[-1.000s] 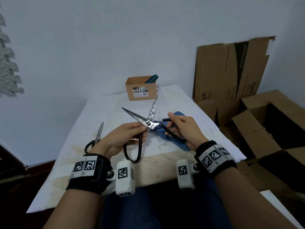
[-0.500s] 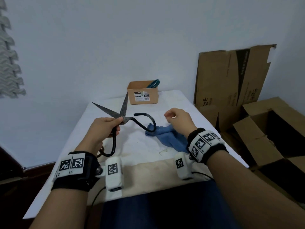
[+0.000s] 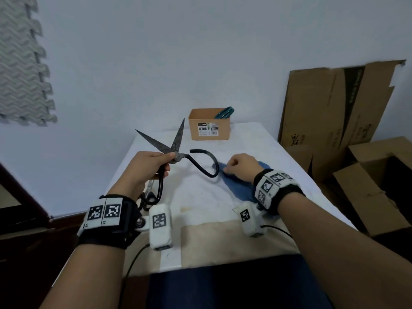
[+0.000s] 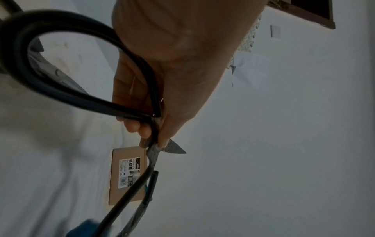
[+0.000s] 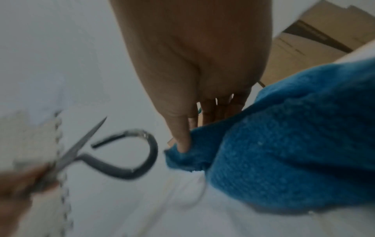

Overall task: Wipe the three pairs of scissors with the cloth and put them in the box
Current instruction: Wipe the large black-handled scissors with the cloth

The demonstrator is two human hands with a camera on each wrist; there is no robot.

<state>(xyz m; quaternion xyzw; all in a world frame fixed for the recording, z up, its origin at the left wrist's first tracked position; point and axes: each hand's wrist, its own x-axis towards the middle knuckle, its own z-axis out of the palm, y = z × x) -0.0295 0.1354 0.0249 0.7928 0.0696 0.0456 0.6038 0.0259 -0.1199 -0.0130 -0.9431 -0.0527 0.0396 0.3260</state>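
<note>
Black-handled iron scissors (image 3: 176, 152) are held up by the left hand (image 3: 145, 168) left of frame centre in the head view, lifted off the white-covered table (image 3: 200, 197). Thumb and fingers clamp at the pivot and round the near handle loop; blades stand splayed apart, tips pointing to the upper frame. The far handle loop curves out toward the right hand (image 3: 242, 166).

Right hand sits right of centre, on the blue cloth (image 3: 240, 186). Right wrist view: thumb and fingers pinch a fold at the cloth's edge; picture blurred. The rest of the cloth lies on the table under the wrist.

Cardboard box (image 3: 209, 126) stands at the table's far end, upper centre of the frame. Teal scissor handles (image 3: 225, 112) stick up from its right side.

A second pair of scissors (image 3: 147, 195) lies on the table below the left hand, mostly hidden by it.

Flattened and open cardboard cartons (image 3: 334, 108) fill the right side of the frame.
</note>
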